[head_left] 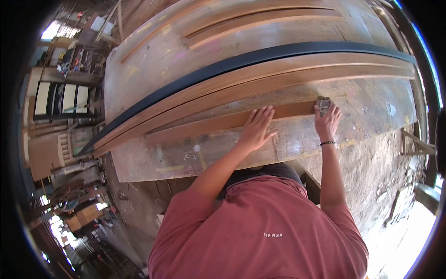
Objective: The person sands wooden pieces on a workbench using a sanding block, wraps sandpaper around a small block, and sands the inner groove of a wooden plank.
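A short reddish-brown wooden board (204, 128) lies on the worktable (297, 139) in front of me. My left hand (257, 129) rests flat on the middle of this board, its fingers stretched out. At the board's right end, my right hand (328, 120) grips a sanding block (323, 104), small and grey, with thumb and fingers at its sides. The block's underside is hidden. Just beyond the board run two long brown wooden strips (241, 88), side by side, with a long dark-painted strip (251, 57) along their far edge.
Several more brown strips (265, 21) lie at the table's far side. Left of the table stand a dark-framed panel (62, 98), wooden pieces and clutter. A rough dirt floor (371, 162) shows at the right, with a wooden stand (416, 145) by the table's corner.
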Available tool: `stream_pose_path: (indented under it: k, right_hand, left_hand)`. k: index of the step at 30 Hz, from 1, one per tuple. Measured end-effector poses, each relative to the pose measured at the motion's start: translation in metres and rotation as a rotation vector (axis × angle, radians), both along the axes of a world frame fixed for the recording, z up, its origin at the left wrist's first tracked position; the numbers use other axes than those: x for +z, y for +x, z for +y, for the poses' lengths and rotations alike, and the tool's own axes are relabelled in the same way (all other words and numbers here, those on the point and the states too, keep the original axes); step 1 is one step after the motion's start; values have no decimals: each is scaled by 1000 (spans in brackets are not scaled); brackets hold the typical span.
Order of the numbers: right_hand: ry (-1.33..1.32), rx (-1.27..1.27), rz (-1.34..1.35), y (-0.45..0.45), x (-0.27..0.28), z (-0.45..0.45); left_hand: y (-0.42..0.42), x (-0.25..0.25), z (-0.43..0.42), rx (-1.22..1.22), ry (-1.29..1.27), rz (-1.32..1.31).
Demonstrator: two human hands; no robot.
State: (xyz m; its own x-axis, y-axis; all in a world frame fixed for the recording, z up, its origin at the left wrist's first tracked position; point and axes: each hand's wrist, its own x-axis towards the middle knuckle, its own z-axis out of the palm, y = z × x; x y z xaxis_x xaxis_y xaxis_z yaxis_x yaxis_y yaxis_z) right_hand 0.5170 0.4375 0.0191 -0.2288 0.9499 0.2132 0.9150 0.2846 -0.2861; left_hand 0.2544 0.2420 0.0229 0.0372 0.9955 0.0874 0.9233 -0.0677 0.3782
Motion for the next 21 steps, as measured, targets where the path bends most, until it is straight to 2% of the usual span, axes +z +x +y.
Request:
stream_pose_path:
  k: [5,6,8,12,14,16,17,19,20,21]
  right_hand:
    - [185,5,-186,-11,-26,29]
    - [182,28,-185,-11,-30,30]
    - [89,-119,-241,-17,-34,29]
    - [132,-67,-272,-97,-53,-29]
    - [86,-115,-287,-170,-52,-92]
    - [56,36,-201,-241,-38,-160]
    - [-16,77,-189,-281,-41,-193]
    - [-307,121,-19,-377,-3,-279]
    - [28,386,-93,-399,-47,-315]
    - [130,376,-115,-443,-54,-358]
  left_hand:
    - [-154,8,-165,413,18,79]
    - [-194,7,-207,504,28,108]
    - [-271,7,-284,687,-85,165]
    - [-383,1,-355,663,-35,17]
    - [-418,-19,-370,498,38,-77]
    - [-429,-23,-372,469,86,-162]
    - [-432,-21,-371,444,132,-218]
    - [-439,-15,-372,426,141,-214]
    - [-445,-13,-369,425,161,-181]
    - [-446,-14,-367,412,166,-192]
